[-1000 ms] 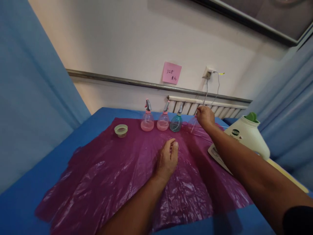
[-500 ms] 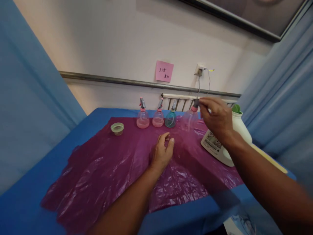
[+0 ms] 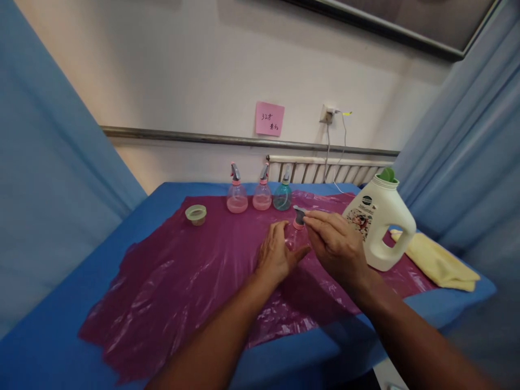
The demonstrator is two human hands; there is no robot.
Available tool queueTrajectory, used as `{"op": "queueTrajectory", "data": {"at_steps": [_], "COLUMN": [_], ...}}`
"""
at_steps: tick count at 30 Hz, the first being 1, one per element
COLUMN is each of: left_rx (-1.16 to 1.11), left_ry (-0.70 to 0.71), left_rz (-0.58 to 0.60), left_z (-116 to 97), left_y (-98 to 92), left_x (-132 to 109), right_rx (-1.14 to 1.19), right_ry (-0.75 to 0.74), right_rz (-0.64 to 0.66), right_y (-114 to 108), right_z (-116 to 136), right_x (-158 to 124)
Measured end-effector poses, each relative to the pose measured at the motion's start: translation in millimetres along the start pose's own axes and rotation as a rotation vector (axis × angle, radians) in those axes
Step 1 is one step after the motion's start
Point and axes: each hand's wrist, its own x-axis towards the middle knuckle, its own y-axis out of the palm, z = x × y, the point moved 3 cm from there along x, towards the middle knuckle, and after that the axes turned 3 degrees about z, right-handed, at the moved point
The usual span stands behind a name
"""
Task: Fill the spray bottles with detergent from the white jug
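Observation:
A clear spray bottle with a grey trigger head and pink collar stands in front of me, between my hands. My left hand is curled round its body, thumb at the near side. The fingers of my right hand are closed on its grey head; the fingertips are partly hidden. Just behind are two spray bottles with pink liquid, one at the left and one beside it, and a teal spray bottle. A big cream jug with a green piece at its mouth stands right of my right hand.
Purple plastic sheeting covers much of the blue table. A small round tub sits at the left, a folded yellow cloth at the right edge. Blue curtains flank both sides; a rail runs along the wall behind.
My right hand has brought the spray bottle down and left to my left hand, which has moved slightly right and closed round it. More of the cream jug and yellow cloth shows.

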Motion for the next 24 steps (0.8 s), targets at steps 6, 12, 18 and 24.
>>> {"op": "queueTrajectory", "data": {"at_steps": [6, 12, 18, 24], "left_rx": [-0.202, -0.218, -0.268, -0.227], "left_ry": [-0.13, -0.206, -0.189, -0.201], "left_rz": [0.13, 0.143, 0.132, 0.146], "left_z": [0.3, -1.8, -0.4, -4.8], "left_y": [7.4, 6.7, 7.6, 4.9], "left_x": [-1.3, -3.1, -2.6, -3.3], "right_rx": [0.298, 0.681, 0.671, 0.903], "right_ry": [0.217, 0.755, 0.921, 1.005], "right_rz": [0.049, 0.093, 0.119, 0.084], "right_y": [6.0, 41.6, 60.2, 70.8], "right_z": [-27.8, -44.6, -45.9, -70.3], "right_x": [-18.5, -48.3, -44.6, -54.1]}}
